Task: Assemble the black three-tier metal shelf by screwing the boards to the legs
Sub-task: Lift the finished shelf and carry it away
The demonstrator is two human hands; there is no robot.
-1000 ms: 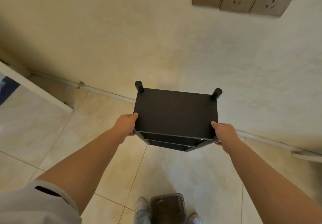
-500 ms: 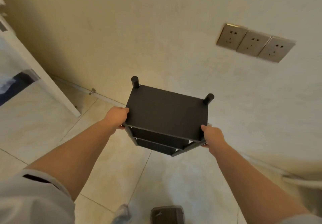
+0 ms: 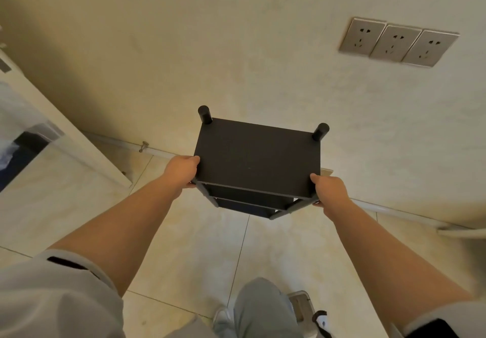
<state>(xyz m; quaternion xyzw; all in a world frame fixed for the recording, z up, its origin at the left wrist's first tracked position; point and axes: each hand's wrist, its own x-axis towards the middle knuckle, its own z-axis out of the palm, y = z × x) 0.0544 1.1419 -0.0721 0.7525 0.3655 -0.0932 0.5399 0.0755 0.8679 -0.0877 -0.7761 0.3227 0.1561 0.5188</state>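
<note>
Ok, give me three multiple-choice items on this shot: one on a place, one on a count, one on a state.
1. Where are the wall sockets relative to the shelf?
A. On the wall, up and to the right
B. On the floor to the left
C. Directly under it

2. How many socket plates sit side by side?
A. One
B. Three
C. Five

3. How is the shelf being held?
A. One hand on top
B. Not held at all
C. A hand gripping each near corner

Answers:
1. A, the plates are mounted on the wall above and right of the top board.
2. B, three plates sit in a row, edge to edge.
3. C, the left hand grips the near left corner and the right hand grips the near right corner.
</note>
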